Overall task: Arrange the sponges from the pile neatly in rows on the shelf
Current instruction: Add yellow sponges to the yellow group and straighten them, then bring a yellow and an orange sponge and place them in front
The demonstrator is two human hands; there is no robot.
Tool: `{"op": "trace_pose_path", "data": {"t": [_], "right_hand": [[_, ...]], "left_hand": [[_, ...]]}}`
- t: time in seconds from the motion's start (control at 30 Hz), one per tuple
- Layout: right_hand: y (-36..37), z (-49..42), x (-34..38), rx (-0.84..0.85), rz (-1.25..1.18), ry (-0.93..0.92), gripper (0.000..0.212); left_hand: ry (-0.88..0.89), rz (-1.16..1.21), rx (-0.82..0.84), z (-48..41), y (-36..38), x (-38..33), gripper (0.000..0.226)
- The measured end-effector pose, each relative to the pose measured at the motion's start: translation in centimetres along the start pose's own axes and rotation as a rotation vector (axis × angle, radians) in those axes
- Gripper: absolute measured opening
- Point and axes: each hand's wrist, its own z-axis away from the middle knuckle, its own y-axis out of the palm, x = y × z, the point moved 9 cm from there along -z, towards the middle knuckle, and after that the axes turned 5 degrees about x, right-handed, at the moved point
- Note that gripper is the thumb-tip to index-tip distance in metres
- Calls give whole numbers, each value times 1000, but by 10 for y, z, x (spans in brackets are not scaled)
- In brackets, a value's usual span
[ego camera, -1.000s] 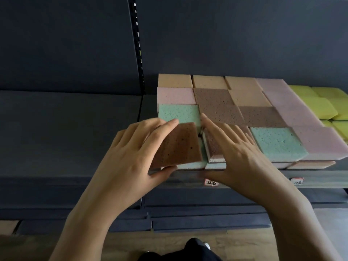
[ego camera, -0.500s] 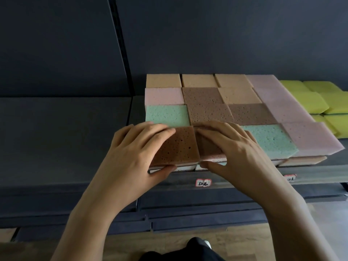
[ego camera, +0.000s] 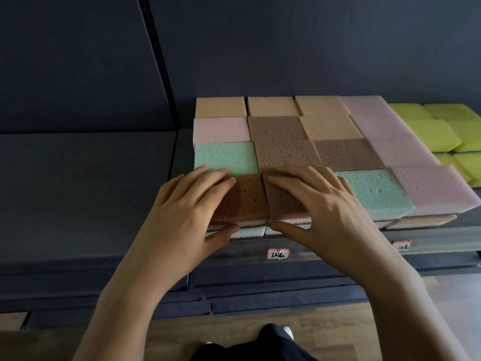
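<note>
Sponges in tan, pink, green and brown lie in tight rows, stacked in layers, on a dark shelf (ego camera: pixel 338 252). At the front left of the block, my left hand (ego camera: pixel 187 212) grips an orange-brown sponge (ego camera: pixel 247 199), fingers flat on top and thumb under its front edge. Right beside it, my right hand (ego camera: pixel 317 207) holds a darker brown sponge (ego camera: pixel 282 201) the same way. The two sponges touch edge to edge and lie flat on the top layer. A green sponge (ego camera: pixel 226 156) sits just behind them.
Yellow sponges (ego camera: pixel 442 131) are stacked at the far right of the shelf. Price labels (ego camera: pixel 278 254) stick to the shelf's front lip. The shelf section to the left (ego camera: pixel 86 183) is bare dark board. Lower shelves and wood floor (ego camera: pixel 234 332) lie below.
The orange-brown sponge, tilted up in my left hand a second ago, now lies flat beside the darker brown one. Both hands have pressed down and closed together on the front edge.
</note>
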Motion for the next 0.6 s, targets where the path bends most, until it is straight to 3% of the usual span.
{"op": "trace_pose_path", "data": {"t": [0.37, 0.6], "right_hand": [[-2, -4, 5, 51, -7, 17, 68], [-15, -26, 59, -55, -95, -72, 57]], "left_hand": [[-35, -19, 35, 3, 4, 6, 70], [-125, 18, -129, 41, -33, 39, 54]]}}
